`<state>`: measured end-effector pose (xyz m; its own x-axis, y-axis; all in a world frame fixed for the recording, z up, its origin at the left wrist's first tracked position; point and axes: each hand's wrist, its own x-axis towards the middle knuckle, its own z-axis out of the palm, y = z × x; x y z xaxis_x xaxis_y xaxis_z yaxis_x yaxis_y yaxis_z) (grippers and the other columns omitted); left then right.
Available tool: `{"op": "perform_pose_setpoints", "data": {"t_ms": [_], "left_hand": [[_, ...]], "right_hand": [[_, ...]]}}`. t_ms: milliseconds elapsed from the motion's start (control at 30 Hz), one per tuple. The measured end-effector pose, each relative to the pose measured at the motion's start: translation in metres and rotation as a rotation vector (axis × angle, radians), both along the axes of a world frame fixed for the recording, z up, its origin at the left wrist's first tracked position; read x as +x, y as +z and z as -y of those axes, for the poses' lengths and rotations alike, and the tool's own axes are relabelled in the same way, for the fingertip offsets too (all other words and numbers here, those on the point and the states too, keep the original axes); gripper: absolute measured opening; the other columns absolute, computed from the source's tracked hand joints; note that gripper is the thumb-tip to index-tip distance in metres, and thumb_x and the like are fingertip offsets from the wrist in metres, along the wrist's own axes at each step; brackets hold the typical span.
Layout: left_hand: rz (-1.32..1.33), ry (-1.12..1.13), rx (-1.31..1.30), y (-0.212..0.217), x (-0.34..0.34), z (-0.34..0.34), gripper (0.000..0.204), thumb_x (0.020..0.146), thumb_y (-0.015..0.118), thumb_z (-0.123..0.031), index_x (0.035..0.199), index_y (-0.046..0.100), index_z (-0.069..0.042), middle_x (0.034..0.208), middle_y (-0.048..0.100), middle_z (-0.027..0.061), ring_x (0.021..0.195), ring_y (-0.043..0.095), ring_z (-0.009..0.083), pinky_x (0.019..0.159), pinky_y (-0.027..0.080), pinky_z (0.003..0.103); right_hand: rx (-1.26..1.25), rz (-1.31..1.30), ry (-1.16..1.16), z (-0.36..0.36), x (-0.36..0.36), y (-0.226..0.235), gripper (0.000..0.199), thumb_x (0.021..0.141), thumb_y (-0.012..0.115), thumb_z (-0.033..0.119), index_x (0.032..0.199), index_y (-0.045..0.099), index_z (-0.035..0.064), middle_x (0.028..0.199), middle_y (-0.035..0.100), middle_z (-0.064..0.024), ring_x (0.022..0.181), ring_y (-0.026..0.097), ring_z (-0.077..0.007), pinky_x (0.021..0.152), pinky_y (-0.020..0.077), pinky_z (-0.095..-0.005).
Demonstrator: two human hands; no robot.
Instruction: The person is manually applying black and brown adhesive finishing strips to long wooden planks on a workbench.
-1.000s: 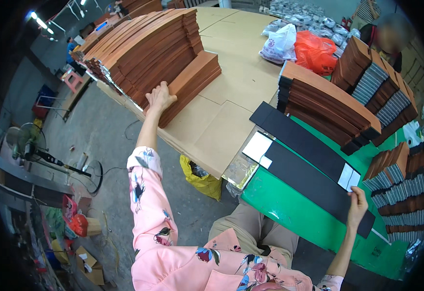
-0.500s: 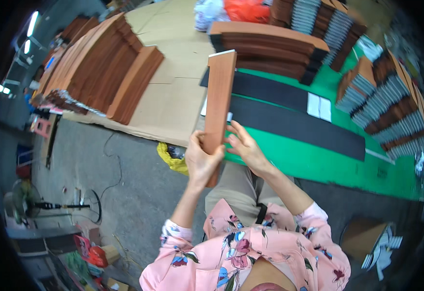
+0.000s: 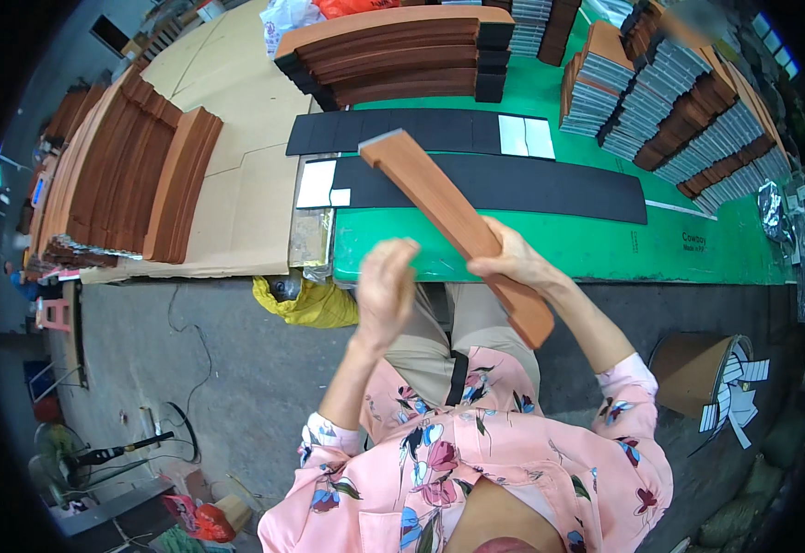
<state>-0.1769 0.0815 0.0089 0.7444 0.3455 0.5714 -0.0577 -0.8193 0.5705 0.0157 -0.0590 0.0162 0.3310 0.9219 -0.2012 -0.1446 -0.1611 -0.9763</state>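
My right hand (image 3: pixel 513 260) grips a long reddish-brown board (image 3: pixel 453 217) near its lower end, thumb on its face. The board slants from upper left to lower right, its far end over the black strips and its near end above my lap. Slightly blurred, my left hand (image 3: pixel 387 290) is raised to the left of the board, apart from it, fingers loosely extended and nothing visible in them. Beyond the hands, a long black strip (image 3: pixel 531 187) with white pieces (image 3: pixel 317 184) at its left end lies before a second black strip (image 3: pixel 402 132), white at its right end.
The strips lie on a green work surface (image 3: pixel 476 253). Curved brown boards (image 3: pixel 393 55) are piled behind them. More stacks stand on cardboard (image 3: pixel 246 198) at left (image 3: pixel 117 175) and at far right (image 3: pixel 688 111). A yellow bag (image 3: pixel 305 302) hangs by the front edge; a bin (image 3: pixel 697 373) stands lower right.
The board has passed from my left hand to my right and tilted from nearly upright to a slant. My left hand has let go. The whole view has shifted.
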Motion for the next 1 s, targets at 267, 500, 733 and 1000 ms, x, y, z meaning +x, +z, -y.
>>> {"op": "perform_pose_setpoints", "data": {"t_ms": [267, 500, 733, 1000], "left_hand": [[-0.156, 0.097, 0.666, 0.007, 0.021, -0.045, 0.020, 0.074, 0.059, -0.015, 0.094, 0.064, -0.015, 0.095, 0.062, -0.0016, 0.093, 0.059, 0.0146, 0.086, 0.038, 0.043], [-0.197, 0.076, 0.622, 0.006, 0.042, -0.042, 0.022, 0.071, 0.062, -0.016, 0.093, 0.062, -0.012, 0.086, 0.062, -0.0024, 0.078, 0.058, 0.0141, 0.071, 0.040, 0.035], [-0.282, 0.087, 0.535, 0.000, 0.044, -0.043, 0.030, 0.069, 0.066, -0.018, 0.098, 0.061, -0.011, 0.088, 0.057, 0.0011, 0.085, 0.056, 0.0174, 0.080, 0.040, 0.041], [-0.023, 0.293, 0.321, 0.010, 0.006, -0.072, 0.039, 0.076, 0.069, -0.016, 0.113, 0.059, -0.011, 0.112, 0.059, 0.0054, 0.107, 0.054, 0.0237, 0.094, 0.032, 0.048]], "right_hand": [[-0.260, 0.343, 0.502, 0.027, 0.030, 0.008, 0.082, 0.067, 0.062, 0.046, 0.132, 0.042, 0.0000, 0.122, 0.051, -0.0192, 0.115, 0.048, -0.0276, 0.097, 0.0372, -0.0357], [-0.334, 0.785, 0.474, 0.019, 0.056, 0.025, 0.053, 0.073, 0.051, 0.021, 0.122, 0.053, -0.0001, 0.116, 0.056, -0.0177, 0.107, 0.053, -0.0310, 0.094, 0.0417, -0.0379], [-0.312, 1.093, 0.332, -0.001, 0.062, 0.052, 0.032, 0.083, 0.055, 0.022, 0.106, 0.062, 0.0028, 0.109, 0.062, -0.0125, 0.102, 0.057, -0.0314, 0.085, 0.0473, -0.0423], [0.088, 1.129, 0.347, -0.138, 0.028, 0.043, 0.026, 0.085, 0.060, 0.021, 0.104, 0.062, 0.0034, 0.102, 0.061, -0.0132, 0.097, 0.059, -0.0306, 0.083, 0.0482, -0.0386]]}}
